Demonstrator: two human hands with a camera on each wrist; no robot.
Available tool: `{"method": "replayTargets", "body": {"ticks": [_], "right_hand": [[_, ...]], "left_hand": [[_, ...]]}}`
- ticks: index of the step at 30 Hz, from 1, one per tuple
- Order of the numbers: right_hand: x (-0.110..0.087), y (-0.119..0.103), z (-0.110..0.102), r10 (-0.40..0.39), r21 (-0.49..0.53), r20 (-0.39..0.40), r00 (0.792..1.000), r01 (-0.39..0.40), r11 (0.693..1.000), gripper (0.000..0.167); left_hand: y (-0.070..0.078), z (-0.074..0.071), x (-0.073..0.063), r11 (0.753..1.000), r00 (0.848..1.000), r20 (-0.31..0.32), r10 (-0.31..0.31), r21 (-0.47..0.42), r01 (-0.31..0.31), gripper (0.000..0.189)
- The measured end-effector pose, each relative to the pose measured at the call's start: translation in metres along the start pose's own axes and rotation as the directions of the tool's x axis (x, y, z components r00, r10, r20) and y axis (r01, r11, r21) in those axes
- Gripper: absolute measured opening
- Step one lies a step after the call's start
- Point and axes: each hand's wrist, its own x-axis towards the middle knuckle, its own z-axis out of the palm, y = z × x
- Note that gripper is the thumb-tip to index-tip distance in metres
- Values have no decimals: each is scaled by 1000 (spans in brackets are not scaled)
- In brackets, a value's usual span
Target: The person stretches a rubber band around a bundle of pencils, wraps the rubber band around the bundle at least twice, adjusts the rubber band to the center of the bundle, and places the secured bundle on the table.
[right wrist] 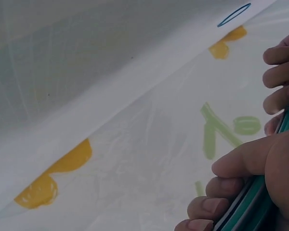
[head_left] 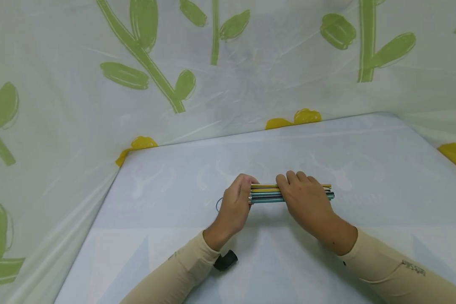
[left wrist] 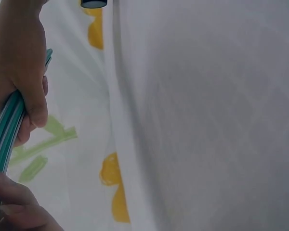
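Note:
A bundle of long, thin pencils (head_left: 267,195), yellow, teal and dark, lies level across both hands above the table. My left hand (head_left: 235,200) holds its left end, where shiny tips show beside the fingers. Over the right part of the bundle, my right hand (head_left: 305,202) wraps with the fingers on the far side. The right ends of the pencils stick out past that hand. In the right wrist view, teal and dark pencils (right wrist: 250,204) run through the curled right fingers. The left wrist view shows the left fingertips (left wrist: 19,202) at the lower end of the bundle.
A thin blue loop (right wrist: 234,15) lies on the pale, patterned tablecloth (head_left: 167,253), just beyond the left hand. By the left cuff is a black object (head_left: 226,260). A whitish curtain with green leaves (head_left: 61,105) hangs behind the table's far edge.

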Motion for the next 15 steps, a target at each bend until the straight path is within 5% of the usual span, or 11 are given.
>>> {"method": "replayTargets", "body": {"ticks": [15], "right_hand": [[-4,-9,-5,-17,19,43,999,16,1000,35]], "left_hand": [[3,5,-6,966,987,-23,159,-201,-161,56]]}}
